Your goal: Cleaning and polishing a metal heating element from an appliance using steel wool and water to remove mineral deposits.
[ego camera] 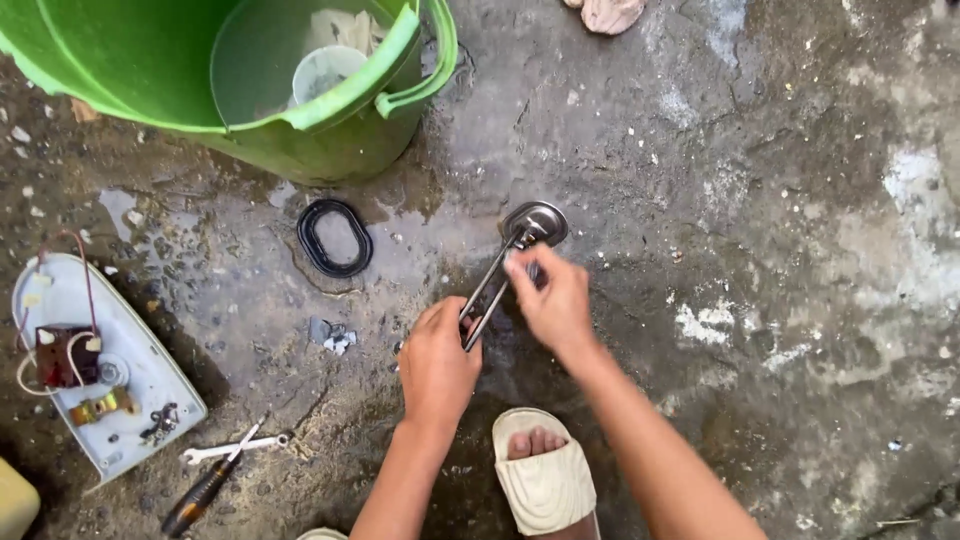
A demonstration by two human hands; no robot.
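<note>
My left hand and my right hand both grip a metal heating element. It has a round shiny flange at its far end and two thin rods running back toward me. My left hand holds the near end of the rods. My right hand pinches the rods closer to the flange. The element lies low over the wet concrete floor.
A green bucket with water and a white cup stands at the upper left. A black rubber gasket lies below it. A white cover with wiring, a small wrench and a screwdriver lie left. My sandalled foot is near.
</note>
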